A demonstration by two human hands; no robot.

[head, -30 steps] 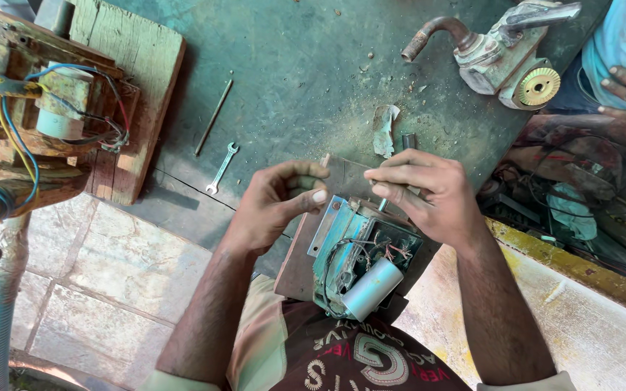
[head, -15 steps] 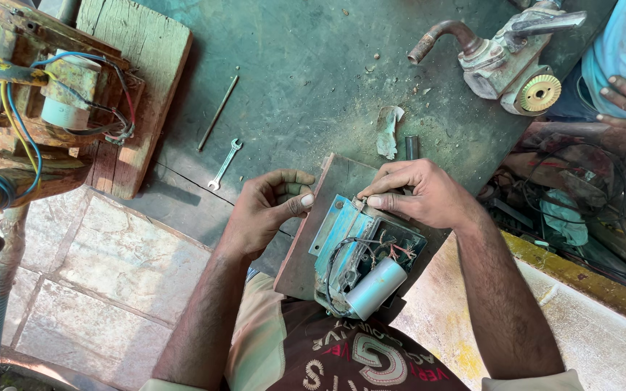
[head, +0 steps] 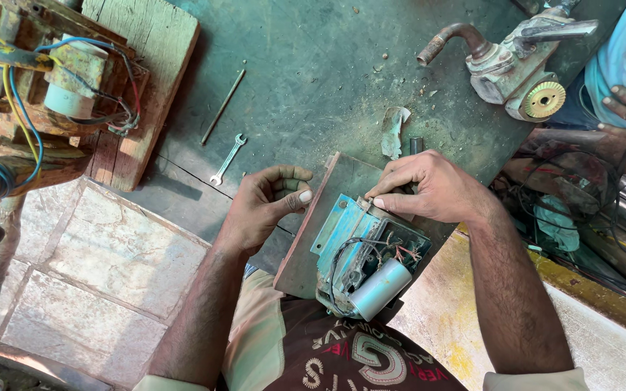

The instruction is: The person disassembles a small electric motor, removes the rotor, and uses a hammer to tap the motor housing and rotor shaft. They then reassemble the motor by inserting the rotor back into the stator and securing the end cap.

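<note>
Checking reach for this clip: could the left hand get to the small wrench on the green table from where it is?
Probably yes. The left hand grips the board's edge, and the wrench lies just beyond it on the green table, with nothing between them.

No package, label, sign or screen shows anywhere on the green workbench, the wooden board or the blue electrical unit.
</note>
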